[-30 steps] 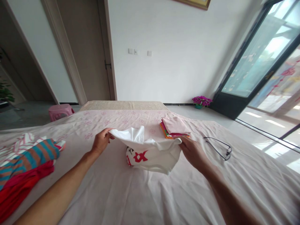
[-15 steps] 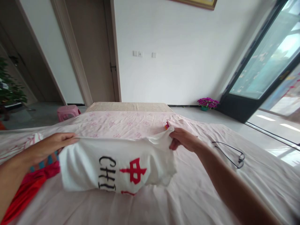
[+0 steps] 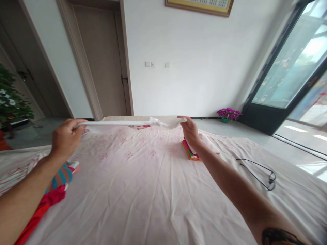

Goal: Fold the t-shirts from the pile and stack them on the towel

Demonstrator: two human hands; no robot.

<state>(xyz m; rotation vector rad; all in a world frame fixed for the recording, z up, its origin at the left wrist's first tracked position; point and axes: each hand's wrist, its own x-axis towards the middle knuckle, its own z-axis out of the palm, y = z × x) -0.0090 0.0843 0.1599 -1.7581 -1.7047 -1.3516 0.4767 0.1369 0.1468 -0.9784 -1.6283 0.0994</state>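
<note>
A white T-shirt [image 3: 122, 125] with red and black print is stretched out flat in the air, seen almost edge-on above the far part of the bed. My left hand [image 3: 65, 137] is closed on its left end. My right hand [image 3: 188, 129] is closed on its right end, where the cloth bunches. Both arms reach forward over the pink bedsheet [image 3: 143, 190]. Only a sliver of the red print shows under the shirt's edge.
A folded stack of pink and orange clothes [image 3: 189, 153] lies just below my right hand. A black wire hanger [image 3: 258, 170] lies to the right. Striped and red garments [image 3: 53, 187] are piled at the left. A pink stool [image 3: 83, 131], a flower pot [image 3: 228, 114] and glass doors stand beyond.
The shirt went from bunched low on the bed to spread wide, then was swung up and forward until level. Both hands rose and moved apart.
</note>
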